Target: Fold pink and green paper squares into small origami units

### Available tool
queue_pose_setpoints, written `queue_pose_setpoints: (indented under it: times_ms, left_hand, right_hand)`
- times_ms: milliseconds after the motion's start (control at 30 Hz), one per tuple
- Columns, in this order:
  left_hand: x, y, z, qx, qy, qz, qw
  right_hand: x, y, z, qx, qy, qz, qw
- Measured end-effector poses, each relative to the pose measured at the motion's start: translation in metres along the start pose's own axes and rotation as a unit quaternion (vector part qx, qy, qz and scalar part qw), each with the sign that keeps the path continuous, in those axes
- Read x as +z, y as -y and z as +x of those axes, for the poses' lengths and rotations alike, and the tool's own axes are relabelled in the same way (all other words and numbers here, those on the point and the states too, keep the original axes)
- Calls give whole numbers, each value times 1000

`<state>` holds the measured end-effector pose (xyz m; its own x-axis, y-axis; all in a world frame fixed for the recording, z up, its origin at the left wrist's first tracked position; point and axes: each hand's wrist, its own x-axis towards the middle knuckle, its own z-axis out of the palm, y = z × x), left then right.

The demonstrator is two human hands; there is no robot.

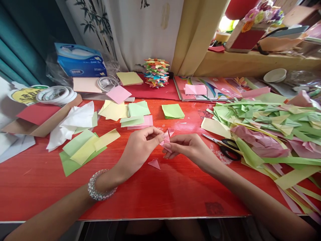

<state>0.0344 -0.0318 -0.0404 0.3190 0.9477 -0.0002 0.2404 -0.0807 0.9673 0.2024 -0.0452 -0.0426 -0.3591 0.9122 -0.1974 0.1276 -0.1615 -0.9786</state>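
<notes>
Between my two hands, above the middle of the red table point(120, 197), is a small folded pink paper piece point(170, 133). My left hand point(140, 147) pinches it from the left with thumb and forefinger. From the right, my right hand point(187, 146) grips its lower part between thumb and fingers. My fingertips cover some of the folds. Below them a pink paper triangle point(154, 164) lies flat on the table. Just beyond my hands sits a stack of green paper squares point(173, 111). A clear bead bracelet point(96, 185) circles my left wrist.
Black-handled scissors point(229, 149) lie right of my hand, beside a heap of green folded pieces point(260, 117) and paper strips. Left are loose paper sheets point(84, 147), a crumpled tissue point(72, 124) and a cardboard tray point(42, 125). A layered paper ornament point(156, 73) stands at the back.
</notes>
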Motion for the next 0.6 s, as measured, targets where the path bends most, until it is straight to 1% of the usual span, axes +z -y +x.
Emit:
queue_pose_setpoints:
  times_ms: [133, 267, 333, 400, 467, 500, 533, 567, 600]
  left_hand:
    - [0, 1, 0, -32, 17, -14, 999]
    - [-2, 0, 2, -72, 48, -59, 994]
    - [-2, 0, 2, -86, 51, -78, 992]
    - [-1, 1, 2, -86, 49, -66, 993]
    - [-1, 4, 2, -59, 42, -11, 997]
    - [-1, 5, 2, -28, 27, 33, 999]
    - [-1, 7, 3, 18, 3, 85, 996]
    - [-2, 8, 4, 80, -22, 142, 986]
    - [-3, 9, 5, 152, -41, 196, 968]
  right_hand:
    - [2, 0, -1, -4, 7, 14, 1000]
    - [3, 0, -2, -19, 11, 32, 999]
    - [4, 0, -2, -10, 18, 37, 999]
    - [4, 0, -1, 5, 19, 38, 999]
    - [4, -1, -1, 19, 11, 41, 999]
    - [4, -1, 0, 24, 7, 45, 999]
    - [4, -2, 0, 27, 5, 49, 998]
    - [4, -3, 1, 27, 1, 56, 998]
    - [3, -3, 1, 23, -3, 65, 998]
